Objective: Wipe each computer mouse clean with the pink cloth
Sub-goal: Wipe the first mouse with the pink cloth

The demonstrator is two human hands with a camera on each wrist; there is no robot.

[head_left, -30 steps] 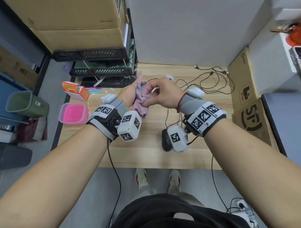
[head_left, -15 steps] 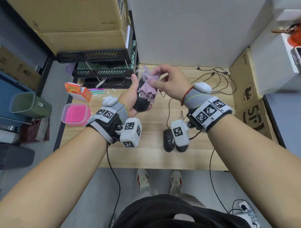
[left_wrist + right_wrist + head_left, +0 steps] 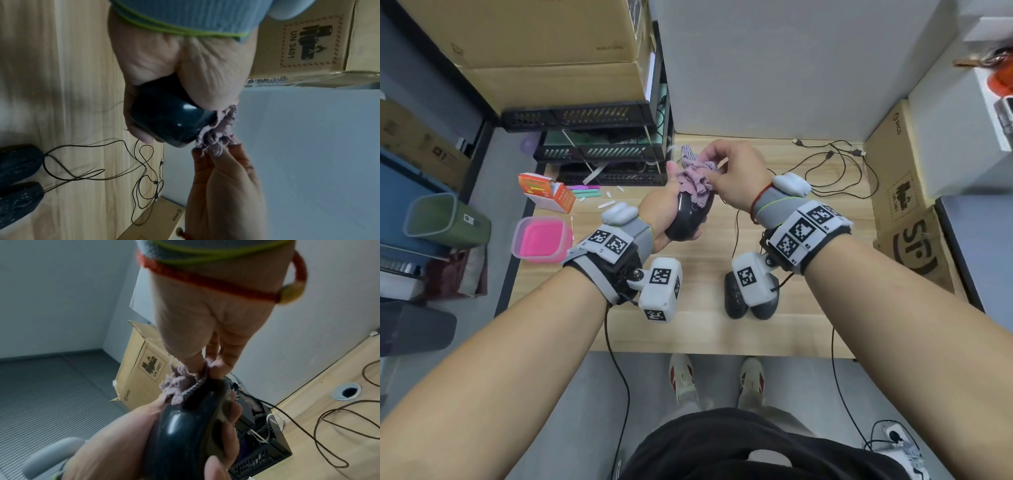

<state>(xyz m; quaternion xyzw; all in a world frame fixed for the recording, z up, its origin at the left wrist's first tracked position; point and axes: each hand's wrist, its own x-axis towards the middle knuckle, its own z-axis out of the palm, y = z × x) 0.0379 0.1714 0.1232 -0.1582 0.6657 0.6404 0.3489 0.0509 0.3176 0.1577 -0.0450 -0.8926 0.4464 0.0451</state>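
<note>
My left hand grips a glossy black mouse above the wooden desk, with its rounded back toward me. The same mouse fills the left wrist view, and in the right wrist view the mouse sits between thumb and fingers. My right hand pinches the bunched pink cloth against the far end of the mouse. The cloth is held at my right fingertips. Two more dark mice lie side by side on the desk, partly hidden by my right wrist camera.
Thin black cables loop over the desk's back right. A pink-lidded box and an orange carton sit at the left edge. Black trays stand at the back left; cardboard boxes line the right side.
The mouse, hidden under the cloth a second ago, now shows in my left hand. My right hand has drawn the cloth toward the mouse's far end.
</note>
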